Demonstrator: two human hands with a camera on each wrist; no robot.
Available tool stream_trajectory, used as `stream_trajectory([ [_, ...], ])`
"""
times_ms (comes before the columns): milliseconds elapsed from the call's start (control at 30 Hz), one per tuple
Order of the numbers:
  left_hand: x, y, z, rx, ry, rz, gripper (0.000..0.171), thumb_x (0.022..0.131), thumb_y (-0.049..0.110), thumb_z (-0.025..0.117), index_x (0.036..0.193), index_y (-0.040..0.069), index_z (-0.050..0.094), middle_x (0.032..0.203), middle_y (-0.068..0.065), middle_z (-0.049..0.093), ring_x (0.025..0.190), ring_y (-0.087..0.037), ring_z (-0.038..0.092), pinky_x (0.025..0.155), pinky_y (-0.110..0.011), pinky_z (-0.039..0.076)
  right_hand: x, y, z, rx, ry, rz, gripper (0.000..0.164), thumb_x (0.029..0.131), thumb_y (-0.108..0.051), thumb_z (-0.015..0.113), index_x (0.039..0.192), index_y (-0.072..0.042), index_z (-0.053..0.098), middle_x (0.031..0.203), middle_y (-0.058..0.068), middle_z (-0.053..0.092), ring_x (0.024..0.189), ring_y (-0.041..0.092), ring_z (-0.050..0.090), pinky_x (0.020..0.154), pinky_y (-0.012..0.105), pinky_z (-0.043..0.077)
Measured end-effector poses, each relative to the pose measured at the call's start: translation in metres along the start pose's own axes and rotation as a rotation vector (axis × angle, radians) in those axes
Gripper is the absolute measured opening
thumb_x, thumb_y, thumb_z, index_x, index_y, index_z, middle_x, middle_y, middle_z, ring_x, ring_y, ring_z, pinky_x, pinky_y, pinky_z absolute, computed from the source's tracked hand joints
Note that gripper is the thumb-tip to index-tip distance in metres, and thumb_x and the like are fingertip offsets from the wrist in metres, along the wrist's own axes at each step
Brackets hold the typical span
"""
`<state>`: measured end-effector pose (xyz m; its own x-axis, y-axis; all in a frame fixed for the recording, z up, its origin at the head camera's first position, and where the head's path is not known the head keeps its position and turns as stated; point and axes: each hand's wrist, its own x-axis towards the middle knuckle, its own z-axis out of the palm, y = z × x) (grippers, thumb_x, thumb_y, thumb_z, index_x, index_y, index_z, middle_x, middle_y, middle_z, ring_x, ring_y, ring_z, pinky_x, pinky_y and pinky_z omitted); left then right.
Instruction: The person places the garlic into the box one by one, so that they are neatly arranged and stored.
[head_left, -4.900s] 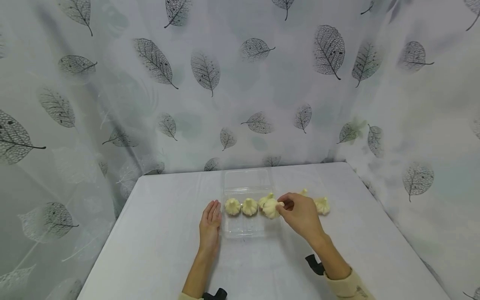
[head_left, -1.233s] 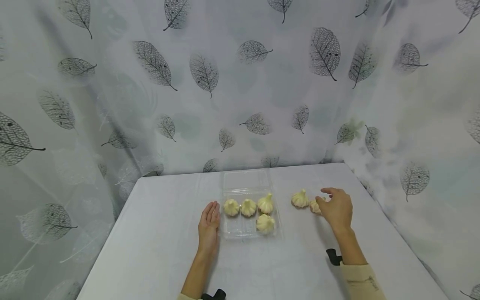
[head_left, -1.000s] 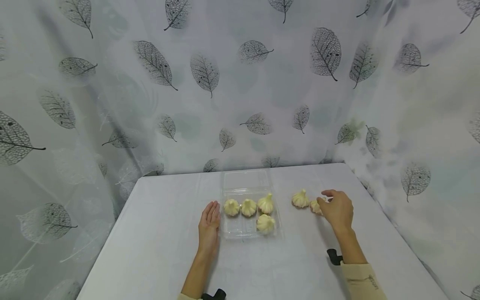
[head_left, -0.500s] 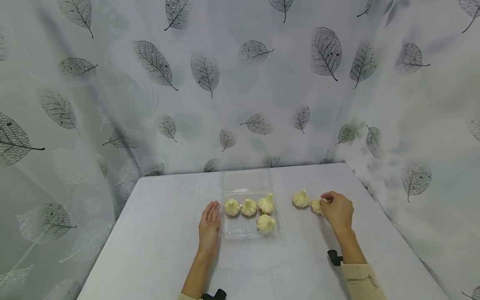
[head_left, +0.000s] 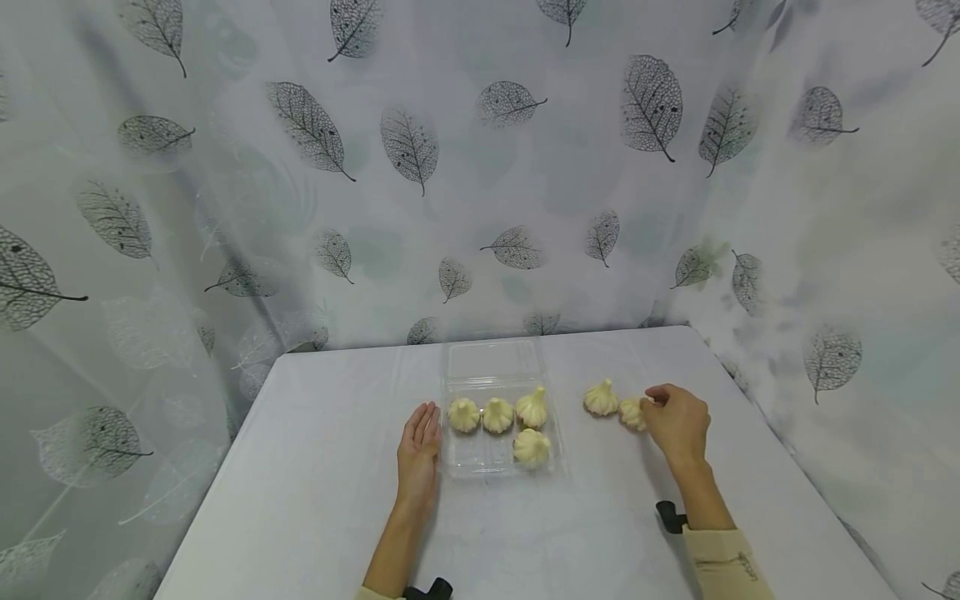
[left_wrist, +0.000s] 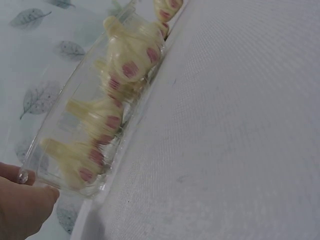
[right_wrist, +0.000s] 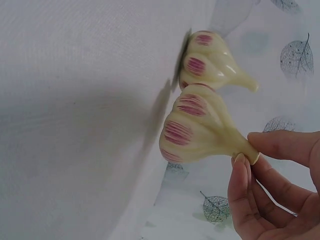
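In the head view my left hand (head_left: 418, 454) lies with straight fingers along the left side of a clear plastic clamshell box (head_left: 480, 463). Its fingertips touch the box's corner in the left wrist view. Several garlic bulbs stand inside, among them a front right bulb (head_left: 532, 447) and a back left bulb (head_left: 463, 415). To the right of the box my right hand (head_left: 678, 423) pinches the stem of a garlic bulb (right_wrist: 200, 127) between thumb and fingers. This bulb has purple streaks and overlaps another garlic bulb (right_wrist: 210, 60) just beyond it.
The box's clear lid (head_left: 492, 360) is folded back toward the far table edge. A white cloth covers the table (head_left: 315, 500). Leaf-printed curtains (head_left: 562, 183) hang behind and at both sides. Black wrist mounts (head_left: 670, 517) sit on the forearms.
A garlic bulb carried by the right hand now stands at the box's front right. That hand has moved right and closed its fingers on another bulb's stem. The left hand stays put.
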<state>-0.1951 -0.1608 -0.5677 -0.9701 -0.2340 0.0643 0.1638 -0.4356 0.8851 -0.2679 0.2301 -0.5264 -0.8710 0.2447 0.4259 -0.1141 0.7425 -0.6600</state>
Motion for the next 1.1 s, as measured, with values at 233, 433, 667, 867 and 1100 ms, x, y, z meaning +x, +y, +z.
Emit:
stream_trajectory([
  [233,0.0,-0.001,0.0,0.007,-0.006,0.004,0.062,0.103,-0.016,0.035,0.161,-0.003,0.02,0.17,-0.019,0.022,0.159,-0.029,0.021,0.128,-0.035,0.025,0.0,-0.009,-0.008,0.005,0.053,-0.022,0.013,0.088,-0.006,0.074,0.095,0.002,0.08,0.08,0.017,0.075,0.069,0.033,0.069,0.06,0.042,0.053],
  [433,0.0,-0.001,0.0,0.009,-0.008,0.007,0.062,0.103,-0.017,0.034,0.161,-0.003,0.02,0.17,-0.019,0.022,0.159,-0.028,0.022,0.128,-0.034,0.025,-0.002,-0.018,-0.015,0.022,0.084,-0.045,0.011,0.086,-0.004,0.077,0.095,0.002,0.08,0.078,0.016,0.074,0.069,0.032,0.069,0.06,0.039,0.052],
  [667,0.0,-0.001,0.0,0.009,-0.001,0.006,0.062,0.102,-0.017,0.034,0.161,-0.003,0.021,0.17,-0.02,0.023,0.158,-0.03,0.022,0.128,-0.036,0.026,-0.001,-0.029,-0.025,0.041,0.114,-0.076,0.011,0.086,-0.003,0.079,0.096,0.002,0.08,0.078,0.016,0.074,0.071,0.031,0.069,0.059,0.035,0.051],
  [867,0.001,-0.001,0.0,0.009,-0.006,0.002,0.061,0.104,-0.015,0.035,0.161,-0.003,0.02,0.17,-0.019,0.023,0.158,-0.029,0.022,0.127,-0.036,0.026,-0.003,-0.04,-0.032,0.042,0.109,-0.067,0.012,0.088,-0.006,0.08,0.098,0.001,0.08,0.082,0.016,0.075,0.074,0.03,0.07,0.055,0.02,0.048],
  [1100,0.0,-0.001,-0.001,0.008,-0.013,0.006,0.061,0.103,-0.016,0.035,0.161,-0.004,0.019,0.17,-0.02,0.022,0.159,-0.03,0.021,0.128,-0.036,0.025,-0.008,-0.056,-0.038,0.067,0.131,-0.105,0.012,0.087,-0.006,0.081,0.098,-0.001,0.08,0.082,0.014,0.075,0.074,0.028,0.071,0.057,0.011,0.043],
])
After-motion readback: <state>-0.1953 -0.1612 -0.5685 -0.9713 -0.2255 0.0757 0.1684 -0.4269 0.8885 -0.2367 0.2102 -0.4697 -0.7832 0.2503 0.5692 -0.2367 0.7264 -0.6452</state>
